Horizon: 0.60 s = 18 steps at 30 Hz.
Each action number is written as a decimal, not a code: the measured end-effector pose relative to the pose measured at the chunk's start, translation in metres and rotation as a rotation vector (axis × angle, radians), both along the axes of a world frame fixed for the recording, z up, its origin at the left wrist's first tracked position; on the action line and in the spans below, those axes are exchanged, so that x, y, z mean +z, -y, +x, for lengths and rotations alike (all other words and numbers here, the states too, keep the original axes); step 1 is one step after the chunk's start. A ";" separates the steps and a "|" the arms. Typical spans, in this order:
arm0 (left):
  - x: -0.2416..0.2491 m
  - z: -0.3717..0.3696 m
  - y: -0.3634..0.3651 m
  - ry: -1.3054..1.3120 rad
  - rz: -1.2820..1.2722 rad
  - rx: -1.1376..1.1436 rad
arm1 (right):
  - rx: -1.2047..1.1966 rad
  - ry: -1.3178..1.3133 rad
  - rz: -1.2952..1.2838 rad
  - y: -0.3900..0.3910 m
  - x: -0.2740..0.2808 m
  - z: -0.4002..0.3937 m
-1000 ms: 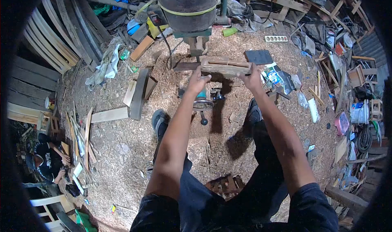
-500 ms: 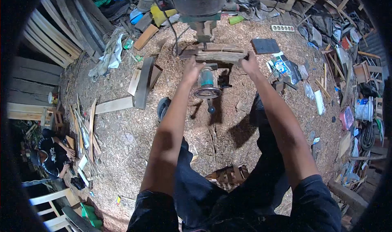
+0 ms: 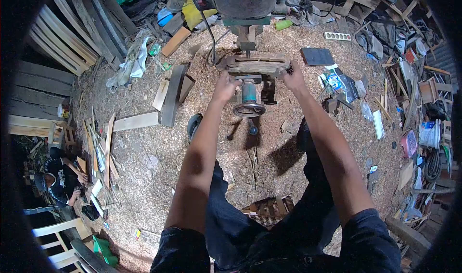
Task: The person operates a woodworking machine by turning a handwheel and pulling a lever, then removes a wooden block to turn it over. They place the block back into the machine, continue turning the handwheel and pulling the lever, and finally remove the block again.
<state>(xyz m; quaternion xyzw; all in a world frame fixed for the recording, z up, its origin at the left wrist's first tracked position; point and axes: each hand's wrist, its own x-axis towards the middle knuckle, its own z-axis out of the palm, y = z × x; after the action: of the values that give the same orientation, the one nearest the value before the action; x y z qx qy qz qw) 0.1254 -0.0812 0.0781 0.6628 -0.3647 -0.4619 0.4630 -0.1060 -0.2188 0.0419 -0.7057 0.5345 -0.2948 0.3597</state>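
A machine with a dark round housing (image 3: 248,3) stands at the top centre, its bit (image 3: 248,54) pointing down at a wooden piece (image 3: 260,67) with a long slot. My left hand (image 3: 225,87) is closed at the left end of the wooden piece, beside the vise. My right hand (image 3: 292,76) grips its right end. Between my hands, below the wood, is the green vise (image 3: 249,92) with a round handwheel (image 3: 249,110). The fingertips are partly hidden by the wood.
Boards (image 3: 173,96) lie on the shavings at left. A dark block (image 3: 317,56) and a power strip (image 3: 337,36) lie at right. Another person (image 3: 62,177) sits at far left. A slatted wooden piece (image 3: 269,206) lies between my legs.
The view has shifted slightly, so the machine and floor objects appear a little further right. My right hand has shifted slightly at the wood's end. Both hands remain at the wood.
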 end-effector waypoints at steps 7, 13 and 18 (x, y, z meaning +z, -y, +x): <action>-0.018 0.006 -0.004 0.350 -0.001 -0.073 | -0.007 0.076 0.097 0.002 -0.002 -0.001; -0.029 0.012 -0.007 0.229 0.013 -0.118 | 0.023 0.014 -0.080 -0.005 -0.003 0.001; -0.017 0.002 -0.016 0.343 0.017 -0.116 | 0.049 -0.061 -0.016 -0.001 -0.006 0.000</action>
<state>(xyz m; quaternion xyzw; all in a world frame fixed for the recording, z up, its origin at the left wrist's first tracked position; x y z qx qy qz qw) 0.1273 -0.0650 0.0611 0.7134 -0.4721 -0.3712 0.3612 -0.1055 -0.2182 0.0355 -0.7302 0.5253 -0.2684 0.3448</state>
